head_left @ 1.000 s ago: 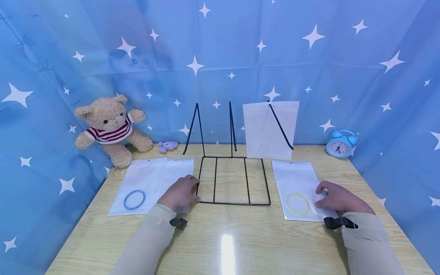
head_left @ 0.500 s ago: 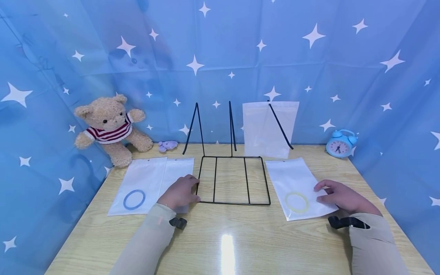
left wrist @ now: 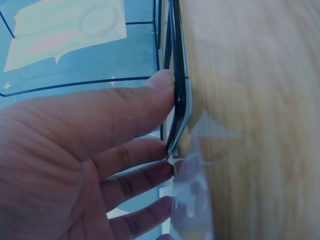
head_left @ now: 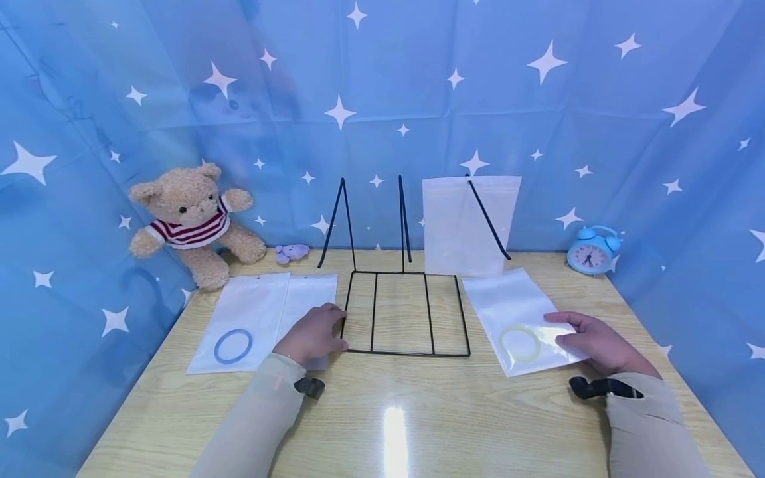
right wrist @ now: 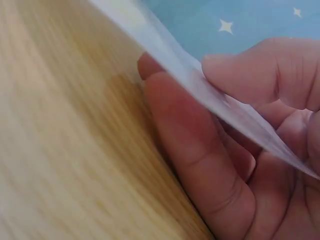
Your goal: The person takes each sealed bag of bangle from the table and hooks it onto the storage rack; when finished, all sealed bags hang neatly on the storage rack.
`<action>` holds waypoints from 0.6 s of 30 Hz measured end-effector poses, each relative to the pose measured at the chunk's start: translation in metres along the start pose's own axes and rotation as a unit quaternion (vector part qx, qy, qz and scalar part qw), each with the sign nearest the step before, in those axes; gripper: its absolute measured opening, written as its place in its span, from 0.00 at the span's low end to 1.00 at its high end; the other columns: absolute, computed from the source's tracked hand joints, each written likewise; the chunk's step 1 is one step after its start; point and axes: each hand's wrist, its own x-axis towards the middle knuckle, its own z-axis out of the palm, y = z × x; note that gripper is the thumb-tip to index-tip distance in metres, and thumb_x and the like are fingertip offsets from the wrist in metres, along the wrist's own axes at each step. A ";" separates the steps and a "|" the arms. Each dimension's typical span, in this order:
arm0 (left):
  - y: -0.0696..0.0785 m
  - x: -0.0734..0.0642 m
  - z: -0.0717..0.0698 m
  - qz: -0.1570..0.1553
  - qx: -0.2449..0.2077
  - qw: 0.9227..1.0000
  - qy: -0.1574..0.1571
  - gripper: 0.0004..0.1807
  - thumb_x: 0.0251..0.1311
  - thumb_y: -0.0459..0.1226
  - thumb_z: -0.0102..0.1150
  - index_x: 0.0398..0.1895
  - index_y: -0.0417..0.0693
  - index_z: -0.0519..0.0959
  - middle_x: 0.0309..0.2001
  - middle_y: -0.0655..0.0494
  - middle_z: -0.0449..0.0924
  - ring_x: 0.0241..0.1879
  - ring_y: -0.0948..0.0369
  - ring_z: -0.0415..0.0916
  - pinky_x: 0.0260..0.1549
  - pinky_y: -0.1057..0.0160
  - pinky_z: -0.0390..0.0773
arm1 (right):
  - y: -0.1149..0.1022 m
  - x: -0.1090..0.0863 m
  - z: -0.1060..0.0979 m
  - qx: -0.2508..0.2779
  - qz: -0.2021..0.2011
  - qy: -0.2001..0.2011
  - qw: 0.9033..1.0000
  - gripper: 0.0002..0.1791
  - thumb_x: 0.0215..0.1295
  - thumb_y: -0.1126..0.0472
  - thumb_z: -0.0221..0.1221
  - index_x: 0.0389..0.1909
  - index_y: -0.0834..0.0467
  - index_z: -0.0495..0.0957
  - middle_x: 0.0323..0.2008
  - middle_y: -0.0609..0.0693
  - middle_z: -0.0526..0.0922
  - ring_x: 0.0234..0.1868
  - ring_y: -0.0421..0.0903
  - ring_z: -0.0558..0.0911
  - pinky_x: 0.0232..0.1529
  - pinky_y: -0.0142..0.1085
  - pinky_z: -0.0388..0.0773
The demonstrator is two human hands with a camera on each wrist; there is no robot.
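Observation:
My left hand (head_left: 312, 335) holds the front left corner of a black wire rack (head_left: 404, 353) on the wooden table. In the left wrist view its thumb presses the wire (left wrist: 178, 95), with the fingers (left wrist: 137, 181) along the other side. My right hand (head_left: 600, 342) pinches the near right corner of a clear zip bag (head_left: 499, 295) between thumb and fingers. That corner is raised off the table in the right wrist view, where fingers (right wrist: 185, 120) lie under the plastic. A pale yellow ring (head_left: 503, 342) shows in this bag. Another zip bag (head_left: 451, 229) hangs on the rack's right hook.
Two zip bags lie left of the rack; one bag (head_left: 263, 299) shows a blue ring (head_left: 218, 348), the other is partly hidden by my left hand. A teddy bear (head_left: 194, 219), small purple toy (head_left: 293, 253) and blue alarm clock (head_left: 588, 255) stand by the starry curtain (head_left: 382, 79).
My right hand has taken hold of the yellow-ring bag's corner and raised it; the bag has tilted and shifted slightly. My left hand and the rack have stayed put.

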 end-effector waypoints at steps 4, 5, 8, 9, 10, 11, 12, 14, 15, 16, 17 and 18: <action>0.000 0.001 0.000 0.002 -0.003 1.000 0.002 0.37 0.62 0.42 0.76 0.73 0.43 0.75 0.72 0.44 0.72 0.72 0.44 0.70 0.70 0.45 0.74 | 0.002 0.002 0.000 -0.012 0.031 0.014 0.999 0.37 0.75 0.54 0.63 0.79 0.60 0.64 0.80 0.69 0.51 0.65 0.54 0.68 0.53 0.30 0.72; 0.000 0.001 0.000 0.003 -0.004 1.000 0.002 0.37 0.62 0.42 0.76 0.73 0.43 0.75 0.72 0.44 0.72 0.72 0.45 0.70 0.70 0.45 0.74 | 0.002 0.003 0.000 -0.012 0.034 0.016 0.999 0.37 0.75 0.54 0.63 0.79 0.60 0.64 0.81 0.69 0.50 0.67 0.57 0.66 0.54 0.31 0.70; -0.001 0.001 0.000 0.004 -0.005 1.000 0.004 0.37 0.62 0.42 0.76 0.73 0.43 0.76 0.72 0.44 0.72 0.72 0.45 0.70 0.69 0.45 0.74 | 0.003 0.004 0.000 -0.009 0.038 0.023 0.999 0.37 0.75 0.55 0.63 0.79 0.60 0.63 0.82 0.69 0.47 0.71 0.63 0.60 0.56 0.35 0.67; -0.001 0.001 0.001 0.004 -0.006 1.000 0.004 0.37 0.62 0.42 0.76 0.73 0.43 0.76 0.72 0.44 0.72 0.72 0.45 0.70 0.69 0.45 0.74 | 0.003 0.005 0.000 -0.008 0.038 0.024 0.999 0.37 0.75 0.55 0.62 0.80 0.60 0.63 0.82 0.69 0.45 0.72 0.64 0.58 0.56 0.36 0.65; -0.001 0.001 0.001 0.004 -0.006 1.000 0.004 0.37 0.62 0.42 0.76 0.73 0.43 0.76 0.72 0.44 0.72 0.72 0.45 0.70 0.69 0.45 0.74 | 0.004 0.005 0.000 -0.009 0.040 0.027 0.999 0.37 0.75 0.56 0.62 0.80 0.60 0.62 0.82 0.69 0.45 0.73 0.65 0.57 0.57 0.38 0.65; -0.001 0.001 0.001 0.004 -0.007 1.000 0.004 0.37 0.62 0.42 0.76 0.73 0.43 0.76 0.72 0.44 0.72 0.72 0.45 0.70 0.70 0.45 0.74 | 0.003 0.005 0.000 -0.011 0.042 0.032 0.999 0.37 0.75 0.56 0.62 0.80 0.59 0.62 0.83 0.69 0.44 0.73 0.66 0.56 0.59 0.40 0.65; -0.001 0.001 0.001 0.003 -0.006 1.000 0.004 0.37 0.62 0.42 0.76 0.73 0.42 0.75 0.72 0.44 0.72 0.72 0.45 0.70 0.70 0.45 0.74 | 0.003 0.006 0.000 -0.011 0.041 0.035 0.998 0.37 0.75 0.57 0.61 0.80 0.60 0.62 0.83 0.70 0.43 0.74 0.67 0.55 0.60 0.43 0.65; 0.000 0.001 0.001 0.002 -0.006 1.000 0.004 0.37 0.62 0.42 0.76 0.73 0.43 0.75 0.72 0.44 0.72 0.72 0.45 0.70 0.70 0.45 0.73 | 0.003 0.006 0.000 -0.014 0.042 0.042 0.998 0.37 0.75 0.59 0.61 0.81 0.60 0.61 0.83 0.71 0.42 0.75 0.69 0.52 0.64 0.52 0.64; 0.000 0.001 0.001 0.002 -0.005 1.000 0.003 0.37 0.62 0.42 0.76 0.73 0.43 0.75 0.72 0.44 0.72 0.72 0.45 0.70 0.70 0.45 0.73 | 0.003 0.006 0.001 -0.013 0.044 0.047 0.998 0.37 0.75 0.59 0.61 0.81 0.60 0.61 0.83 0.71 0.42 0.75 0.69 0.51 0.66 0.56 0.62; 0.000 0.001 0.001 0.002 -0.005 1.000 0.003 0.37 0.62 0.42 0.76 0.73 0.43 0.75 0.73 0.44 0.72 0.72 0.45 0.70 0.70 0.45 0.73 | 0.003 0.006 0.001 -0.014 0.047 0.051 0.997 0.37 0.74 0.60 0.61 0.81 0.60 0.61 0.83 0.71 0.41 0.75 0.70 0.50 0.67 0.61 0.60; 0.000 0.001 0.000 0.003 -0.004 1.000 0.002 0.37 0.62 0.42 0.76 0.73 0.43 0.75 0.73 0.44 0.72 0.72 0.45 0.70 0.70 0.45 0.73 | 0.003 0.007 0.001 -0.017 0.053 0.057 0.997 0.37 0.74 0.60 0.61 0.81 0.60 0.61 0.83 0.71 0.41 0.75 0.71 0.50 0.68 0.65 0.57; 0.000 0.001 0.000 0.003 -0.004 1.000 0.002 0.37 0.62 0.42 0.76 0.73 0.43 0.75 0.73 0.44 0.72 0.72 0.45 0.70 0.70 0.45 0.74 | 0.002 0.007 0.001 -0.020 0.059 0.061 0.996 0.37 0.74 0.60 0.60 0.81 0.59 0.62 0.83 0.71 0.40 0.75 0.71 0.49 0.69 0.67 0.55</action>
